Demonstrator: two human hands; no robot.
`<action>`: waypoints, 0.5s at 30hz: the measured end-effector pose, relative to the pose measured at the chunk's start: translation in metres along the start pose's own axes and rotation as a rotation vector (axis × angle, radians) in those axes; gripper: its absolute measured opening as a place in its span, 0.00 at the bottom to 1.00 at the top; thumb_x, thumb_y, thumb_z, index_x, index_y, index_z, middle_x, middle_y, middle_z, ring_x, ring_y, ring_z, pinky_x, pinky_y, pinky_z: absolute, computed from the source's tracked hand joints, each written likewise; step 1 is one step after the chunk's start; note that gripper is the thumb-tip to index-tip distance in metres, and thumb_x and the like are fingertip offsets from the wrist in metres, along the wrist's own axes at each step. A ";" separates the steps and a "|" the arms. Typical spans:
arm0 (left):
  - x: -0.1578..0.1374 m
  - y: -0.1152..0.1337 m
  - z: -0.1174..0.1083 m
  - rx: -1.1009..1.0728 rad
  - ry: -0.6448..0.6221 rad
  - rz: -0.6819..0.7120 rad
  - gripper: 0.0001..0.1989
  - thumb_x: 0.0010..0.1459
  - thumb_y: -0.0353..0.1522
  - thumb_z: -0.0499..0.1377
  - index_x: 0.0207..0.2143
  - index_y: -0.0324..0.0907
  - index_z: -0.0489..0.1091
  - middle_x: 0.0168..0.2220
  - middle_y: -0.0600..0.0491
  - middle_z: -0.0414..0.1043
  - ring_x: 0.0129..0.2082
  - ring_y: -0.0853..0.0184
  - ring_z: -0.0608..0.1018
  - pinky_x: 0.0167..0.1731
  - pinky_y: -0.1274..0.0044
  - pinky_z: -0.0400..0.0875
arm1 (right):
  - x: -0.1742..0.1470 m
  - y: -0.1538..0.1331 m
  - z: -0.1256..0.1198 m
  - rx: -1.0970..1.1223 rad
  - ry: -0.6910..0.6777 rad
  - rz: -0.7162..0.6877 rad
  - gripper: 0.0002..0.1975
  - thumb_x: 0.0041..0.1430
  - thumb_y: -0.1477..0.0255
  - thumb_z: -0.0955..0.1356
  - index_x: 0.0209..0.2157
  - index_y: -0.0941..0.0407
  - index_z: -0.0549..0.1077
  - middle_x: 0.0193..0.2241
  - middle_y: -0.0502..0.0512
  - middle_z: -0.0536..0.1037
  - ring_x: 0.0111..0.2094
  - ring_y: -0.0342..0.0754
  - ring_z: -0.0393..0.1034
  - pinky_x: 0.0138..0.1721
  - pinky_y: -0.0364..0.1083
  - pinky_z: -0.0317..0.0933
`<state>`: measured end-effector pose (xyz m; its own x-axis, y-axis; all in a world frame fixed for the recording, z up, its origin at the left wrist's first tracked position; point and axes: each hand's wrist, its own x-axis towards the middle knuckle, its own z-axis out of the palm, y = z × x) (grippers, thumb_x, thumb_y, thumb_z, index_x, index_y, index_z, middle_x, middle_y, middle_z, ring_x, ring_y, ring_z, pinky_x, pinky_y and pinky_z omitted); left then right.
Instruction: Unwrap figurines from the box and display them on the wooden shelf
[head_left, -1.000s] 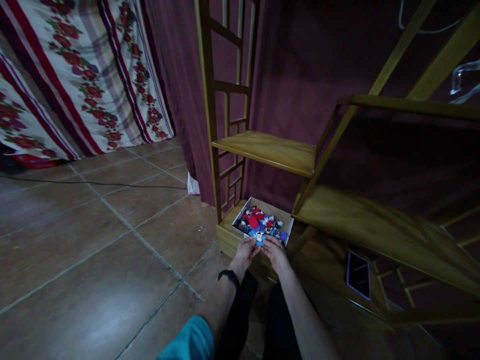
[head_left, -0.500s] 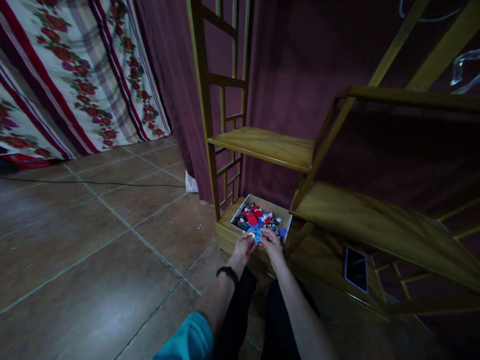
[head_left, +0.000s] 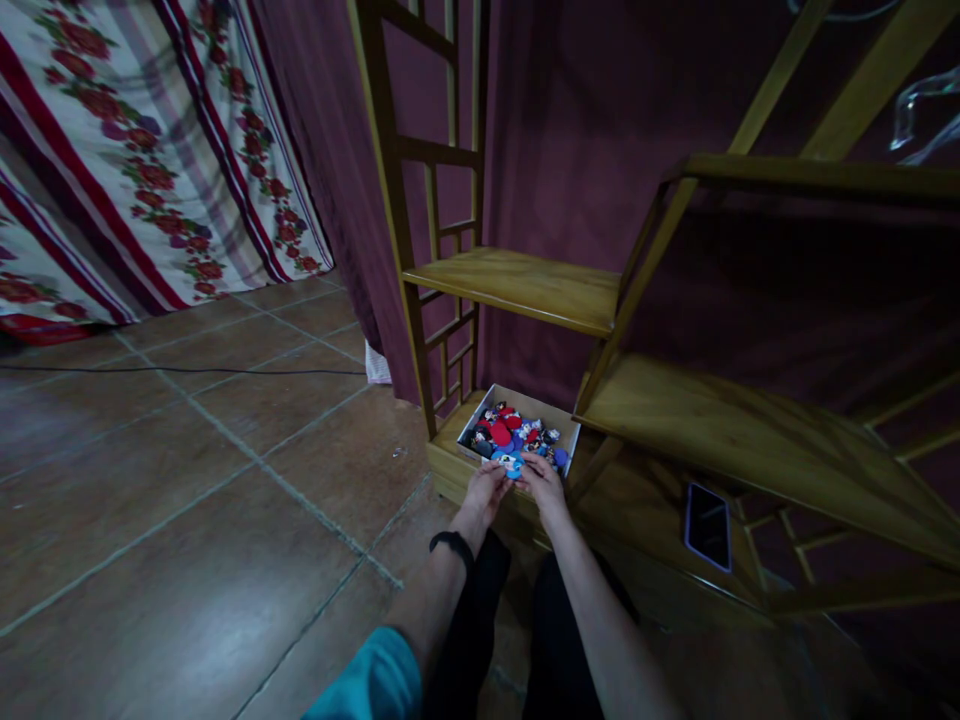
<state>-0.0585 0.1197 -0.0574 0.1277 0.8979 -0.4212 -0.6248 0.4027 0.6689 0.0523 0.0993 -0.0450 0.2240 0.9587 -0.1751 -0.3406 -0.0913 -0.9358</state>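
In front of me, a small figurine with a round blue base (head_left: 509, 463) is held between the fingertips of both hands. My left hand (head_left: 486, 490), below a dark wristband, pinches its left side, and my right hand (head_left: 542, 483) closes on the right side. Just behind them stands an open cardboard box (head_left: 546, 410), filled with several small figurines (head_left: 501, 432) on red, blue and purple round pieces. Both hands are at the box's near edge, partly hiding it. Finer details of the figurine are too small to make out.
The box rests on the low level of a wooden shelf unit (head_left: 517, 285), whose boards and slanted posts rise around it. A phone-like dark device (head_left: 707, 526) lies to the right. A black cable (head_left: 225, 371) crosses the tiled floor at left, near a floral cloth (head_left: 150, 170).
The blue-based figurine has turned in my fingers, so that its blue round piece and white figure face me more. The view has shifted slightly; both hands stay at the box's near edge.
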 end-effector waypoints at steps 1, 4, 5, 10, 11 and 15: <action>-0.001 0.000 0.001 -0.004 -0.005 -0.010 0.06 0.45 0.22 0.60 0.28 0.37 0.69 0.23 0.54 0.71 0.20 0.75 0.72 0.23 0.83 0.69 | 0.000 0.000 -0.001 0.025 0.015 0.015 0.18 0.36 0.64 0.72 0.33 0.53 0.73 0.32 0.50 0.75 0.28 0.43 0.69 0.30 0.43 0.65; -0.002 0.001 0.002 -0.024 -0.020 -0.023 0.05 0.46 0.23 0.61 0.28 0.37 0.69 0.21 0.54 0.70 0.19 0.76 0.72 0.24 0.83 0.70 | -0.002 0.000 -0.002 0.087 0.029 0.058 0.18 0.37 0.64 0.73 0.33 0.54 0.72 0.29 0.50 0.76 0.27 0.42 0.69 0.30 0.43 0.65; -0.002 0.001 0.002 -0.030 -0.021 -0.022 0.04 0.46 0.23 0.61 0.28 0.36 0.69 0.21 0.54 0.70 0.19 0.76 0.72 0.24 0.84 0.70 | -0.002 0.000 -0.003 0.101 0.029 0.077 0.18 0.37 0.64 0.73 0.33 0.54 0.72 0.28 0.50 0.76 0.26 0.42 0.69 0.30 0.43 0.65; -0.001 0.000 0.001 -0.038 -0.024 -0.013 0.04 0.46 0.24 0.61 0.27 0.36 0.69 0.21 0.54 0.70 0.20 0.76 0.72 0.25 0.84 0.70 | -0.002 0.001 -0.005 0.146 0.029 0.156 0.16 0.38 0.67 0.73 0.32 0.54 0.71 0.25 0.50 0.76 0.25 0.42 0.70 0.30 0.43 0.65; -0.001 0.000 0.001 -0.037 -0.028 -0.012 0.04 0.46 0.24 0.61 0.27 0.36 0.69 0.21 0.54 0.70 0.20 0.76 0.72 0.25 0.84 0.71 | -0.001 0.001 -0.006 0.156 0.031 0.163 0.16 0.38 0.68 0.73 0.32 0.54 0.71 0.25 0.50 0.76 0.25 0.42 0.70 0.29 0.43 0.65; -0.003 0.000 0.000 -0.032 -0.037 -0.016 0.05 0.46 0.23 0.62 0.28 0.36 0.69 0.20 0.55 0.69 0.20 0.76 0.72 0.26 0.82 0.71 | 0.000 0.003 -0.008 0.188 0.030 0.193 0.14 0.39 0.69 0.72 0.33 0.54 0.71 0.25 0.50 0.76 0.26 0.43 0.70 0.30 0.43 0.65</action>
<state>-0.0588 0.1174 -0.0561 0.1660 0.8974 -0.4087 -0.6464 0.4120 0.6422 0.0587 0.0968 -0.0499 0.1642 0.9199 -0.3560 -0.5425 -0.2172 -0.8115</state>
